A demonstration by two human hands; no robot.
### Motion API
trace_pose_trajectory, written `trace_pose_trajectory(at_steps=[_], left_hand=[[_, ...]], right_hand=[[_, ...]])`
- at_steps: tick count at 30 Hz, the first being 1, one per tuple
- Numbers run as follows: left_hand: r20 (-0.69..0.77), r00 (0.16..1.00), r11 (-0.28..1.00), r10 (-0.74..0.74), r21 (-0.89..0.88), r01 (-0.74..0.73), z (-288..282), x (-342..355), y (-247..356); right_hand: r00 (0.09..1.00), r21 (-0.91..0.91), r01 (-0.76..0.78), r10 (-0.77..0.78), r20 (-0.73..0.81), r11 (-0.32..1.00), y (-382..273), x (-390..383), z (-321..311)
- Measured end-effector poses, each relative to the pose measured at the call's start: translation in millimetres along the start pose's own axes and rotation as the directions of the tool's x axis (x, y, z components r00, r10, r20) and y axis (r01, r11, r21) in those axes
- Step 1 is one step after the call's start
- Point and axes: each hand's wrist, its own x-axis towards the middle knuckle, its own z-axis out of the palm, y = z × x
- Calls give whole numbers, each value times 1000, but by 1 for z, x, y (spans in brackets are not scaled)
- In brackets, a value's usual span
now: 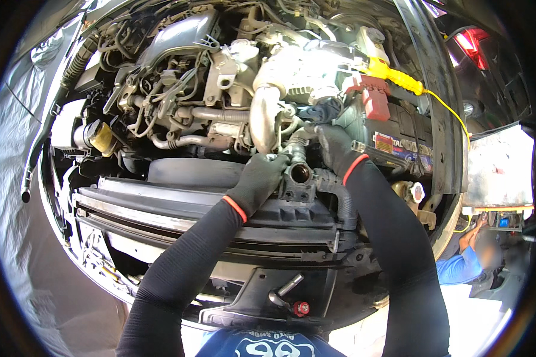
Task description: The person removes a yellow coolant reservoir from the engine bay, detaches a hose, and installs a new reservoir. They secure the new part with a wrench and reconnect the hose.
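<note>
My left hand (259,182), in a dark glove with an orange cuff, reaches into the engine bay. Its fingers are closed at the left side of a metal pipe fitting (296,146), around something too small to make out. On the other side of that fitting is my right hand (337,150), gloved alike, its fingers bent inward and their tips partly hidden. A round open metal port (300,173) faces up between the hands. A ribbed black hose (342,202) curves down beside it. Just beyond my right fingers lies a bunched dark blue cloth (321,112).
A yellow corded work light (393,75) shines at the right, near the battery (399,140) and its red cover (373,100). A bent metal tool (286,291) and red cap (301,308) lie on the front panel. Another person (461,268) is at far right.
</note>
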Motion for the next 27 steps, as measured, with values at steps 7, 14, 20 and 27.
trace_pose_trajectory(at_steps=[7, 14, 20, 27], left_hand=[[-44, 974, 909, 223, 371, -191, 3, -6, 1], [-108, 957, 885, 270, 419, -203, 8, -12, -1], [-89, 890, 893, 448, 97, -439, -5, -10, -12], [-110, 942, 933, 318, 211, -290, 5, -17, -2]], right_hand=[[902, -778, 153, -407, -141, 610, 17, 53, -10], [974, -387, 83, -156, -163, 918, -15, 12, 17], [956, -113, -180, 200, 214, 977, -26, -44, 14], [980, 29, -84, 77, 183, 996, -11, -30, 14]])
